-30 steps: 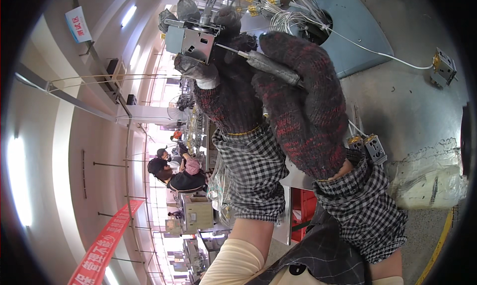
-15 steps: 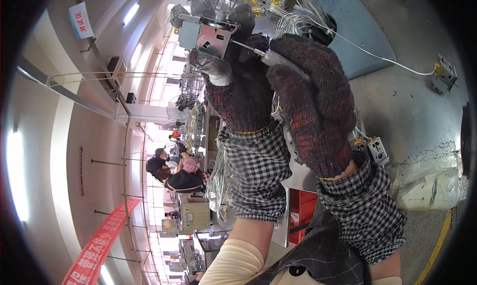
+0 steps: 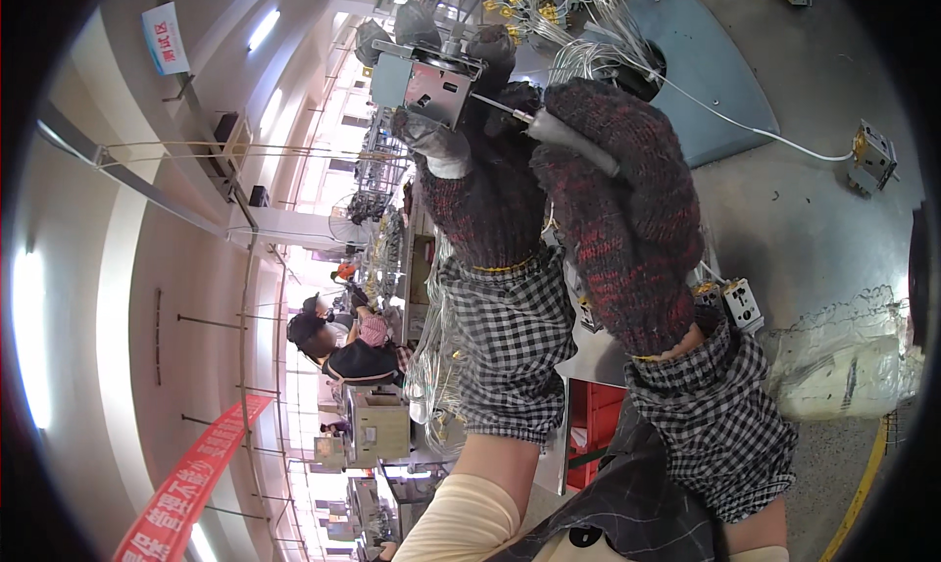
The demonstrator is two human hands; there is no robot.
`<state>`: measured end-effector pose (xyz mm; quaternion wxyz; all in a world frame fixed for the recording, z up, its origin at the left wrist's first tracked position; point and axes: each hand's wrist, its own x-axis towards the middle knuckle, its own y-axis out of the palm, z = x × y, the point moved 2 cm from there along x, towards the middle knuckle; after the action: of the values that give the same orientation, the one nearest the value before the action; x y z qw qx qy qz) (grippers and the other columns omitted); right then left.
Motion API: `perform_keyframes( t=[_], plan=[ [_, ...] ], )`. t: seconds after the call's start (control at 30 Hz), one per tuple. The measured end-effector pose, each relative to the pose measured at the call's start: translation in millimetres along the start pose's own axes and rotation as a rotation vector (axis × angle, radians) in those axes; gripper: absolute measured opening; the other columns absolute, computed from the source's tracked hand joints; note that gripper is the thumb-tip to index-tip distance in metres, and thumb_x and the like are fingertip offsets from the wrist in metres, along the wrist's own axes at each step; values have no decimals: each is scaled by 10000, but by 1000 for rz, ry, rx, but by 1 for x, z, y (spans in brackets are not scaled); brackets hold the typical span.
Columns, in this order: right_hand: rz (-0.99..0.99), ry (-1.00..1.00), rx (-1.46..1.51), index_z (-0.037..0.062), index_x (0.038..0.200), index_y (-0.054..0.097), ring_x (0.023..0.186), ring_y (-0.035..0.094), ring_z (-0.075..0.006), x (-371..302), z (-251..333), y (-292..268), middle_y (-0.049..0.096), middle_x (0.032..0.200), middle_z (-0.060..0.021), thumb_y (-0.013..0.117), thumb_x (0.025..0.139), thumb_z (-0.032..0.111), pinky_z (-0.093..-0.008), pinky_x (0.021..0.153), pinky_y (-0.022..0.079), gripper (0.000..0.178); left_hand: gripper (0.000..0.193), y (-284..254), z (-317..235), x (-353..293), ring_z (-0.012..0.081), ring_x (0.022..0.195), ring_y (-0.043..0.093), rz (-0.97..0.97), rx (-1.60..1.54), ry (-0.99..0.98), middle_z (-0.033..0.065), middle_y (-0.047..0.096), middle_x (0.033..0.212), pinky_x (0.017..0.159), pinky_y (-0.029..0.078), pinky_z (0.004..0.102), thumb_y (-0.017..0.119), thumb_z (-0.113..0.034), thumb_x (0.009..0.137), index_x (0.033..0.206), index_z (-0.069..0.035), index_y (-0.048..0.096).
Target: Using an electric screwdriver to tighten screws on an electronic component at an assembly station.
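Note:
My left hand, in a dark knitted glove with grey-covered fingertips, is closed around a small silvery metal box with a flat plate on one side. My right hand, in a similar dark glove with red flecks, grips a slim tool with a grey handle. The tool's thin metal shaft points left and its tip reaches the side of the box. Whether the tip is inside an opening cannot be made out. Both hands are held up above the metal table, close together.
White cables with yellow ends lie bundled at the far side, by a blue-grey panel. Similar metal boxes rest at the far right and beside my right wrist. A red bin sits below the table edge. Another person works at left.
The box, the tool and both hands have shifted slightly right and down in the picture. More of the tool's grey handle shows now. The grip on each thing is unchanged.

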<state>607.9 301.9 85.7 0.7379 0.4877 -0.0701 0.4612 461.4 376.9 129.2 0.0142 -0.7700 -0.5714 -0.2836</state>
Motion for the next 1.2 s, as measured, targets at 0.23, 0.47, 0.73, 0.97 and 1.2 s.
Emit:
perform_keyframes(
  t=[0.23,0.47,0.73,0.97,1.2],
  plan=[
    [-45,88,114,5,1183,616,1103,586,-267,-7,-8,5,591,1190,-155,642,891,44,-375,950,491,296,886,24,-1,-7,180,953,538,-33,189,-162,78,565,1197,864,475,353,616,-681,818,1353,10,469],
    [-30,-22,-10,6,1194,607,1117,581,-255,-1,8,10,579,1206,-155,643,890,33,-357,954,493,307,924,29,-19,-7,246,1050,566,-106,225,-31,118,564,1235,910,479,390,551,-727,827,1335,41,480],
    [-23,-31,-23,0,1214,590,1130,575,-247,-7,-11,-1,566,1234,-147,639,894,18,-357,937,507,325,971,35,2,-4,281,1123,548,106,291,58,155,533,1278,946,469,437,414,-786,850,1335,53,478],
    [-14,-54,-158,9,1197,602,1123,579,-244,-5,-10,-5,578,1204,-141,665,873,22,-357,937,504,331,932,54,2,-10,259,1087,548,-209,346,-95,142,529,1273,942,456,421,468,-730,874,1344,74,462],
    [-39,-7,-103,8,1176,609,1123,584,-253,-2,-6,-2,582,1213,-150,688,854,25,-353,947,499,332,844,46,-1,-10,219,967,541,1,133,-1,111,558,1180,863,468,387,596,-643,860,1359,22,447]
  ],
)
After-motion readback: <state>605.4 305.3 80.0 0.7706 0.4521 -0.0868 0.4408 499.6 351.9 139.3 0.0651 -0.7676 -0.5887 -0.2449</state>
